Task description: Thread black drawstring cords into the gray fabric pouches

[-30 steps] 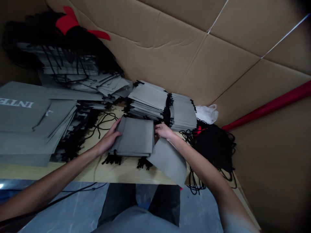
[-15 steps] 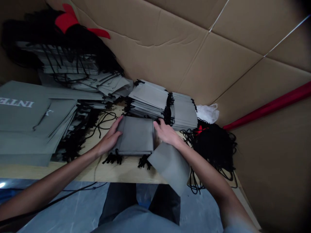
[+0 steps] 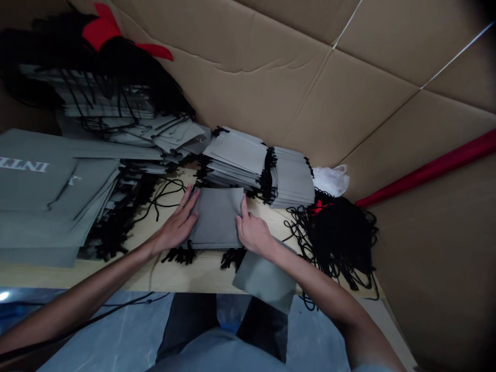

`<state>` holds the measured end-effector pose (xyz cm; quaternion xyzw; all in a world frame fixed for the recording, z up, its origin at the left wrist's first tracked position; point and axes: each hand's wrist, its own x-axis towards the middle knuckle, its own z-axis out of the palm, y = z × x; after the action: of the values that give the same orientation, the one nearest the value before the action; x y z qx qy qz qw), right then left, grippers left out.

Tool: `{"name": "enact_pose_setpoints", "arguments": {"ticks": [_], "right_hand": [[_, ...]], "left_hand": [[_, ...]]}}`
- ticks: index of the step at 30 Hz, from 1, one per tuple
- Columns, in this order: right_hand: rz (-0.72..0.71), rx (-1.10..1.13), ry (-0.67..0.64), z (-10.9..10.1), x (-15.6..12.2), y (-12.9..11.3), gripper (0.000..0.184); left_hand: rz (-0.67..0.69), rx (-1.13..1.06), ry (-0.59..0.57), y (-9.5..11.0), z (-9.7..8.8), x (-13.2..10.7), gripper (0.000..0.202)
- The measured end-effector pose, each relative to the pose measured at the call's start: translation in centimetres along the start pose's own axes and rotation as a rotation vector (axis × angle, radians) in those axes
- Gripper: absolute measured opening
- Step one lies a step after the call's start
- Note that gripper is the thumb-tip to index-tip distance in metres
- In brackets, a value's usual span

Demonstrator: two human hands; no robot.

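A neat stack of grey drawstring pouches lies on the table in front of me, black knotted cord ends poking out along its near edge. My left hand rests along the stack's left side, fingers stretched and touching it. At the right side, my right hand touches the stack's edge with index finger and thumb extended; its other fingers are curled and partly hidden. Under my right forearm a loose grey sheet, perhaps another pouch, hangs over the table's near edge.
Behind stand two more pouch stacks. Large grey printed bags lie left, with a heap of black cords and red cloth behind. To the right are a black cord bundle and a white plastic bag. Cardboard walls enclose the table.
My right hand has moved down from the stack's far right corner to the middle of its right edge. My left hand has shifted slightly, its fingers flatter. The loose sheet has shifted slightly.
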<state>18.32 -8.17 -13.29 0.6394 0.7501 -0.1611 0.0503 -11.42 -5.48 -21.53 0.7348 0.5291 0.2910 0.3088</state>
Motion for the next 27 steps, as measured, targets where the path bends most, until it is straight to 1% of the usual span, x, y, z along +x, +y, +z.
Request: {"name": "enact_pose_setpoints", "arguments": {"ticks": [4,6,9,12,18,22,25,27], "right_hand": [[0.023,-0.013,0.067,0.1,-0.6,-0.4,0.085],[0.02,-0.021,0.078,0.2,-0.7,-0.4,0.085],[-0.009,-0.015,0.06,0.3,-0.5,-0.2,0.08],[-0.028,0.011,0.038,0.3,-0.1,0.1,0.079],[-0.054,0.106,-0.029,0.1,0.4,0.7,0.084],[-0.034,0.184,-0.06,-0.2,0.7,0.9,0.087],[0.029,0.259,-0.058,-0.6,1.0,1.0,0.096],[0.074,0.31,-0.048,-0.8,1.2,1.0,0.095]], "left_hand": [[0.045,0.024,-0.005,0.1,0.1,-0.1,0.084],[0.062,0.028,-0.01,0.1,0.1,-0.1,0.084],[0.07,0.031,-0.018,0.0,0.0,0.0,0.08],[0.056,0.033,-0.027,0.1,0.0,-0.1,0.075],[0.037,0.014,-0.041,0.3,0.0,-0.5,0.079],[0.032,-0.022,-0.038,0.2,-0.1,-0.4,0.078],[0.021,-0.062,-0.017,-0.2,-0.1,-0.3,0.078],[0.008,-0.094,0.008,-0.6,-0.1,-0.2,0.082]]}}
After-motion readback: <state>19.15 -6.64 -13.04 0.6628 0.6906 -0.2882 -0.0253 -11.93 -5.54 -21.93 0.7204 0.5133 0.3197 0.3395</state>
